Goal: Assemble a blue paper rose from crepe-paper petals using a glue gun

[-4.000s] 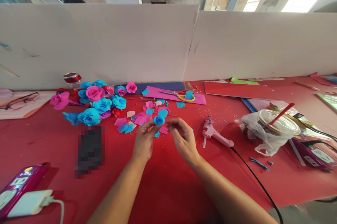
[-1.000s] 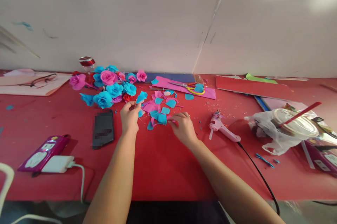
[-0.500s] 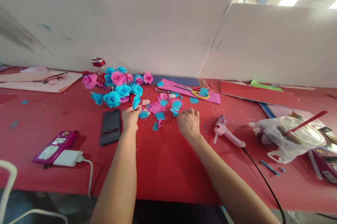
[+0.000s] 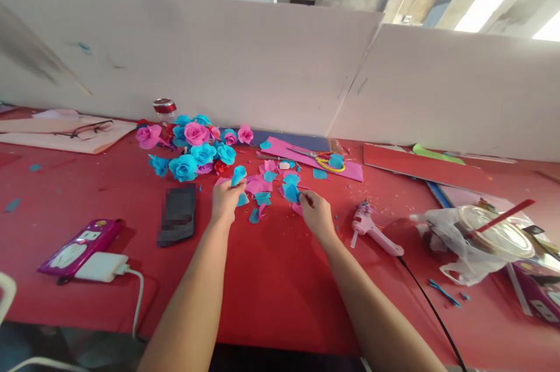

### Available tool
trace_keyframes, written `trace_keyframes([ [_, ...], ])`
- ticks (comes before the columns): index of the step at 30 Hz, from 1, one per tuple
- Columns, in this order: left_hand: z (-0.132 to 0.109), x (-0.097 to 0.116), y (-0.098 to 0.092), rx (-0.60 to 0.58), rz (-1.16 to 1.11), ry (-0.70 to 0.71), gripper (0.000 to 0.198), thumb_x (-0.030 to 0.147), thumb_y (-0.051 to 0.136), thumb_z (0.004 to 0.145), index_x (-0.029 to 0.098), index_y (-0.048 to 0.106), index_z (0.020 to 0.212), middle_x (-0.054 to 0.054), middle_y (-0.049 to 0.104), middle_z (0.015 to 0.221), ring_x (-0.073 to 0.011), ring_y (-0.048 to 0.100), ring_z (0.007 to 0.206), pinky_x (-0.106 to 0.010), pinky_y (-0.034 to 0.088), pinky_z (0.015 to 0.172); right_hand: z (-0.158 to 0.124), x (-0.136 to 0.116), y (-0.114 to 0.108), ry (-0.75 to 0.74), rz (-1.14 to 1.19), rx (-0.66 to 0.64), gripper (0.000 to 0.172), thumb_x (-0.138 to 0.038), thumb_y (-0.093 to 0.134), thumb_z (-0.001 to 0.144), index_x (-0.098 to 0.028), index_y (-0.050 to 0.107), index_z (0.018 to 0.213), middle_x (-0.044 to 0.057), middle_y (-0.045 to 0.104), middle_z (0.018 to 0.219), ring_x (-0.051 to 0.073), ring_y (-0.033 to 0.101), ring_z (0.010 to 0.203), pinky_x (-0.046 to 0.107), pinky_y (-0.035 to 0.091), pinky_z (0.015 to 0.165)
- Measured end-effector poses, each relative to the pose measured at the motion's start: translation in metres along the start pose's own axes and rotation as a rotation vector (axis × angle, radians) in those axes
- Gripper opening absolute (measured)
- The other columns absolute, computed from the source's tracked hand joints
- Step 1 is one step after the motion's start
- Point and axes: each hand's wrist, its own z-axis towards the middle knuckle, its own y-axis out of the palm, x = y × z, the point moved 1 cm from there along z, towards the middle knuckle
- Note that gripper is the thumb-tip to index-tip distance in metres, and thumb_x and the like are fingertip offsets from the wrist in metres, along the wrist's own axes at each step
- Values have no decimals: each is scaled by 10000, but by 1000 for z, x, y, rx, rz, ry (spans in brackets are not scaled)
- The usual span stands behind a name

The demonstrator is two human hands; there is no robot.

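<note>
Pinched in my left hand [image 4: 225, 200] is a small blue paper flower [image 4: 238, 175], its petals rising above the fingertips. My right hand [image 4: 317, 211] has its thumb and fingers closed on the edge of a blue paper petal [image 4: 290, 190]. Between the hands lie loose blue and pink paper pieces [image 4: 258, 184], some overlapping. Behind my left hand stands a bunch of finished paper roses, among them a blue rose [image 4: 184, 167] and a pink rose [image 4: 196, 133]. Yellow-handled scissors [image 4: 329, 163] rest on a pink paper strip [image 4: 353, 172] behind the scraps.
A pink glue gun [image 4: 371, 230] with a black cord lies to the right. Beyond it stands a bagged tub [image 4: 494, 232] with a red straw. On the left are a phone [image 4: 177, 214], a purple power strip [image 4: 81, 248] and glasses [image 4: 90, 129]. A white partition [image 4: 219, 63] stands behind.
My left hand has moved slightly right with the blue flower. My right hand has turned and now pinches a blue petal by the scraps. The camera view has shifted a little.
</note>
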Motion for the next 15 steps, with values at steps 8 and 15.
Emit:
trace_keyframes([
  [8,-39,11,35,-436,-93,-185,363,370,828,493,152,680,742,-7,627,664,-34,361,428,-203,211,411,-8,-10,12,45,333,-202,323,-437,498,785,-186,525,584,-28,474,531,100,382,500,226,302,498],
  [15,-45,10,40,-459,-62,-206,321,315,822,490,162,553,577,77,453,485,-20,259,380,-211,177,401,-9,-11,11,97,400,-187,334,-474,515,787,-177,582,651,-22,533,581,95,412,511,222,317,499],
])
